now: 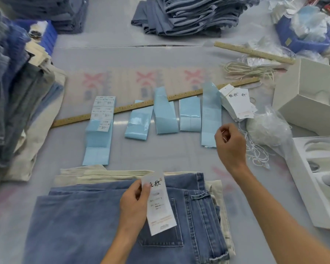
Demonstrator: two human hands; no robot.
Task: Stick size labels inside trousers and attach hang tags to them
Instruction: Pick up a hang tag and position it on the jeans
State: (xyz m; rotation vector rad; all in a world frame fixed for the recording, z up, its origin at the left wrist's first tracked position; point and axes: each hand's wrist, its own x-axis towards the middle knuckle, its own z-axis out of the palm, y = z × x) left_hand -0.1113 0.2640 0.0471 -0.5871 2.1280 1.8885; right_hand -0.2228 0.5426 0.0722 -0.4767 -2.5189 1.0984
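Observation:
Folded blue jeans [95, 221] lie in front of me, back pocket up, on top of cream trousers. My left hand [134, 204] pinches a white hang tag [160, 204] with printed text over the jeans. My right hand [231, 144] hovers with curled fingers near a bunch of white tag strings [255, 155]; whether it pinches one I cannot tell. A stack of hang tags [238, 103] lies further back. Several light blue label backing strips [165, 113] lie in a row, and the left strip carries white size labels [103, 109].
A wooden ruler [122, 108] runs diagonally under the strips. Stacks of trousers [17, 96] rise at the left, another pile [189, 14] at the back. White boxes [311, 103] and a plastic bag of strings [269, 128] stand at the right.

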